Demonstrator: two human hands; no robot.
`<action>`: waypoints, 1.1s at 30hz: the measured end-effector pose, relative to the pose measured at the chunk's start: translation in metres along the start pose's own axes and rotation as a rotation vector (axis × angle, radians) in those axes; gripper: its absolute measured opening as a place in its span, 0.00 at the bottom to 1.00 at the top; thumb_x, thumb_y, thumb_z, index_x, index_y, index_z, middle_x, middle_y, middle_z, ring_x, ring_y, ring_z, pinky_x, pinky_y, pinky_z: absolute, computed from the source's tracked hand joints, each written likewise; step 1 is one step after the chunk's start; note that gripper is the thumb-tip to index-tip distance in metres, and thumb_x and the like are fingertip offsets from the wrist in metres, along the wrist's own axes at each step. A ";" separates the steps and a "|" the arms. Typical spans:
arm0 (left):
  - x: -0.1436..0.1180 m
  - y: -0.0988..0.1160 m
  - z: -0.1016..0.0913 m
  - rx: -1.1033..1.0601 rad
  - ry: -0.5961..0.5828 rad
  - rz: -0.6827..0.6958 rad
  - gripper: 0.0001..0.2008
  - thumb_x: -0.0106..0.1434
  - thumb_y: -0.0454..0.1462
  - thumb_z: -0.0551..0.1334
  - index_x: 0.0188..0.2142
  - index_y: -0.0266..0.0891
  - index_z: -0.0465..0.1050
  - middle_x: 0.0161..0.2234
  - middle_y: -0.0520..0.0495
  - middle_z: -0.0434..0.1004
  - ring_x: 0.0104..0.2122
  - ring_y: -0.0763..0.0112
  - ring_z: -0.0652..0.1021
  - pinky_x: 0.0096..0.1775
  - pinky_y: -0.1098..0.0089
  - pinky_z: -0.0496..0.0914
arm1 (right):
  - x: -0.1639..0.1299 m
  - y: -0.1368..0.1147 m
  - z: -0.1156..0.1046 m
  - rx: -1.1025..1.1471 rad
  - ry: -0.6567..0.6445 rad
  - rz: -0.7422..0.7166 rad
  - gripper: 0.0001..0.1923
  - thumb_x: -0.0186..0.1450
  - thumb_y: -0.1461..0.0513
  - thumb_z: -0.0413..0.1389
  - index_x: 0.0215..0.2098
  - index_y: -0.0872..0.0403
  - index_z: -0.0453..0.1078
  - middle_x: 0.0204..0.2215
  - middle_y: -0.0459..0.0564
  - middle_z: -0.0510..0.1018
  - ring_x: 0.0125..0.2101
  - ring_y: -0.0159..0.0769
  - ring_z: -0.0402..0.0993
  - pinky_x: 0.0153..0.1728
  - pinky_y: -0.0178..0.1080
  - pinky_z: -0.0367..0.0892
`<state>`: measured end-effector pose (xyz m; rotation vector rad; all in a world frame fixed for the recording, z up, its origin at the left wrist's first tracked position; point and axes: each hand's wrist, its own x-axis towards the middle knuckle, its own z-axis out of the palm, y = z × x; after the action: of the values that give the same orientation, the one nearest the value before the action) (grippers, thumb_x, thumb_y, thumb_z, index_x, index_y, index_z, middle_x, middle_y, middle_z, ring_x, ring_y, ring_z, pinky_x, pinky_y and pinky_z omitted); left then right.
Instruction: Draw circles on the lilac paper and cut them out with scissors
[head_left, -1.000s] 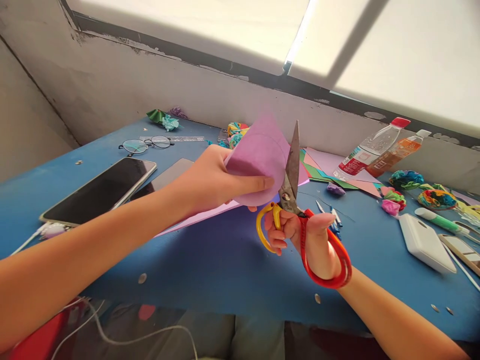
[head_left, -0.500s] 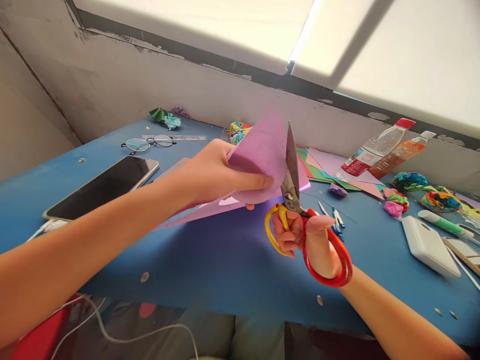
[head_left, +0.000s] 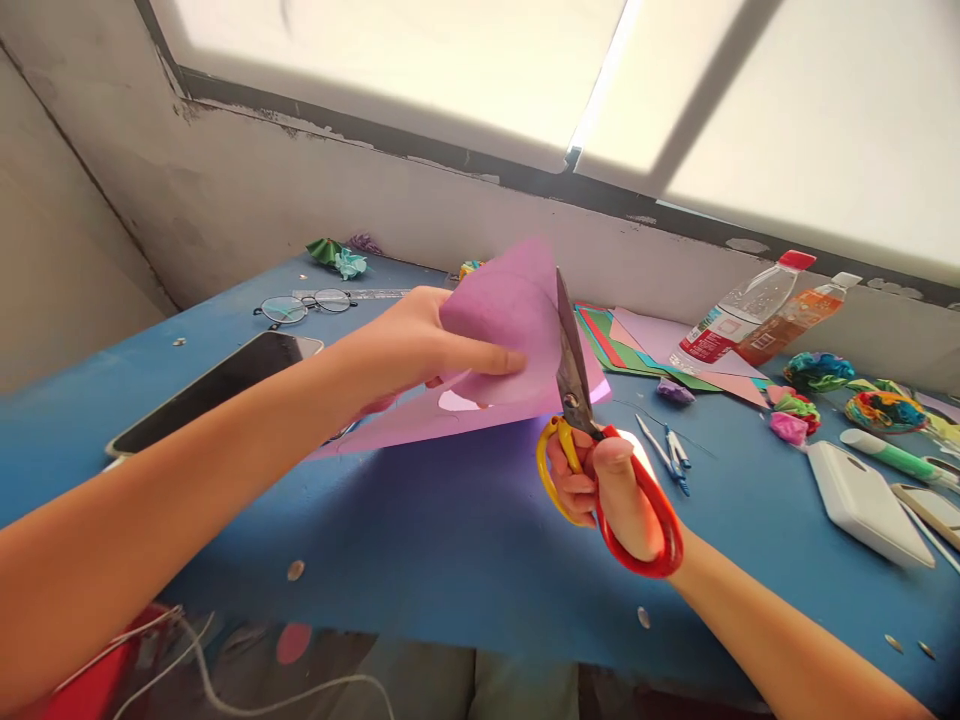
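The step in hand is judged to be cutting. The left hand (head_left: 427, 345) grips the purple paper (head_left: 506, 320), its thumb pressed flat on the near face; the sheet is held up over the bench (head_left: 450, 560), curled back on itself, with a pale opening below the thumb. The right hand (head_left: 619, 485) is clasped around the scissors (head_left: 571, 350), thumb through the red loop and fingers through the yellow. One blade stands upright at the paper's right edge; the other is not visible, so whether the paper lies between the blades cannot be confirmed. A faint curved line is noted on the paper.

In this inspector's judgement, the next move calls for a firm left grip and the blade kept aligned with that line; the curl could let the edge slip.

Bench: blue, with small oval bits scattered near the front. On the left, a phone (head_left: 217, 390), glasses (head_left: 331, 301) and a clear ruler (head_left: 386, 294). On the right, coloured sheets (head_left: 630, 335), two leaning bottles (head_left: 724, 325), a compass (head_left: 679, 450), a glue stick (head_left: 889, 453) and a white box (head_left: 862, 500).

Room: scuffed pale wall (head_left: 262, 190), flaking below the window frame; the panes (head_left: 390, 60) are bright. A cable (head_left: 300, 705) hangs below the front edge.
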<state>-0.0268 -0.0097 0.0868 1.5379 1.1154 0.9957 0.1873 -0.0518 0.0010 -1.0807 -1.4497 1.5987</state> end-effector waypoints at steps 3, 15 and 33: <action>0.005 -0.005 0.000 -0.209 -0.049 0.003 0.16 0.43 0.41 0.73 0.31 0.38 0.76 0.27 0.50 0.74 0.25 0.74 0.71 0.25 0.73 0.60 | 0.004 0.001 0.002 0.041 -0.009 -0.046 0.38 0.48 0.27 0.47 0.27 0.53 0.56 0.17 0.37 0.49 0.16 0.22 0.44 0.15 0.30 0.44; -0.005 -0.031 0.032 -0.210 -0.195 0.125 0.15 0.56 0.47 0.67 0.36 0.38 0.73 0.30 0.50 0.73 0.32 0.72 0.72 0.32 0.73 0.66 | 0.003 0.012 0.003 0.114 -0.131 -0.132 0.38 0.55 0.29 0.38 0.25 0.54 0.57 0.18 0.39 0.50 0.16 0.23 0.45 0.16 0.30 0.49; -0.002 -0.032 0.024 -0.387 0.123 0.317 0.10 0.52 0.34 0.55 0.17 0.39 0.57 0.15 0.56 0.56 0.17 0.78 0.61 0.21 0.73 0.56 | 0.011 0.019 0.008 0.059 -0.417 -0.173 0.45 0.58 0.31 0.38 0.49 0.58 0.63 0.47 0.63 0.70 0.43 0.44 0.72 0.39 0.45 0.69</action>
<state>-0.0101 -0.0136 0.0503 1.3699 0.7137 1.4451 0.1760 -0.0467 -0.0188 -0.5876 -1.6972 1.7966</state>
